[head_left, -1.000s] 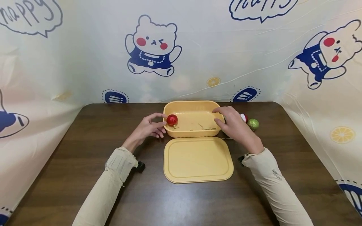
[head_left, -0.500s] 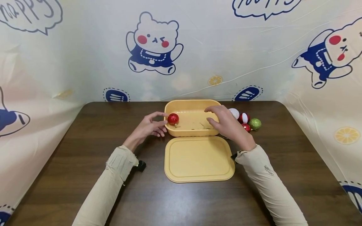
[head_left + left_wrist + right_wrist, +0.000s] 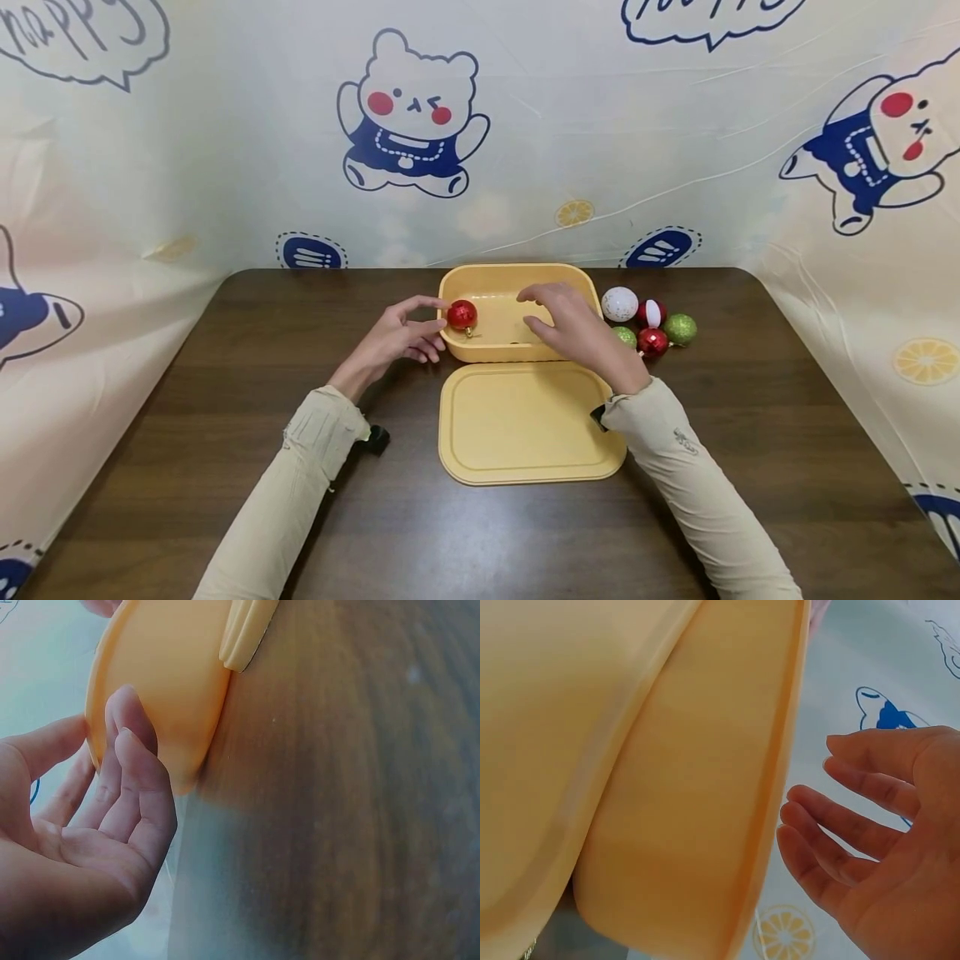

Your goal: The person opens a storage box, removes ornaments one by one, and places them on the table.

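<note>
A yellow lidless box (image 3: pixel 520 352) stands near the back of the table, with a shiny red Christmas ball (image 3: pixel 461 315) inside at its left end. My left hand (image 3: pixel 397 336) touches the box's left rim with thumb and index finger, while its other fingers bend beside the outer wall (image 3: pixel 169 660). Over the inside of the box is my right hand (image 3: pixel 573 329), holding nothing, thumb and fingers apart and slightly bent. The right wrist view has this hand (image 3: pixel 885 817) above the rim. It hides part of the box floor in the head view.
A yellow lid (image 3: pixel 532 425) lies flat in front of the box. Right of the box sit several ornament balls: white (image 3: pixel 619 304), red-and-white (image 3: pixel 651 313), red (image 3: pixel 652 342) and green (image 3: pixel 681 329). A printed cloth (image 3: pixel 540 150) hangs behind the table.
My right hand has moved left from the box's right end toward its middle, uncovering the ornament balls on the right. The left hand stays at the left rim; the red ball stays inside.
</note>
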Demonstrator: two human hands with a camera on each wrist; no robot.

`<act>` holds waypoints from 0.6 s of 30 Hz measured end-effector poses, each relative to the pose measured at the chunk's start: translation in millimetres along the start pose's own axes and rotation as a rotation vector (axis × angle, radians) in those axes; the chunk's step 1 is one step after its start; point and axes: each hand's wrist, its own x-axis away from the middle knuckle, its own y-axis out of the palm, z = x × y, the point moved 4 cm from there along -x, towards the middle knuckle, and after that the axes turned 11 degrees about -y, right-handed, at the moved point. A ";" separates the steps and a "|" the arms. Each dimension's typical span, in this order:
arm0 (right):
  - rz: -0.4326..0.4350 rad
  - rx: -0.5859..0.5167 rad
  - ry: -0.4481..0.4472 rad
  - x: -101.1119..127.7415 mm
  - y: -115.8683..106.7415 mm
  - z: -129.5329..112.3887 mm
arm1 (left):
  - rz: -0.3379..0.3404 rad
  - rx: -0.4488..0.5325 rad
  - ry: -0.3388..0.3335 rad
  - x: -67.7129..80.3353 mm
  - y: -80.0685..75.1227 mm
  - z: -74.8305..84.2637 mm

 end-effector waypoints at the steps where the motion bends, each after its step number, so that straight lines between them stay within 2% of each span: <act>1: -0.006 0.000 0.001 -1.3 1.4 -0.3 | 0.000 -0.001 0.001 0.1 0.1 0.1; 18: -0.113 -0.069 -0.006 -31.7 29.7 -2.2 | -0.002 -0.006 0.001 -1.3 -0.5 -1.3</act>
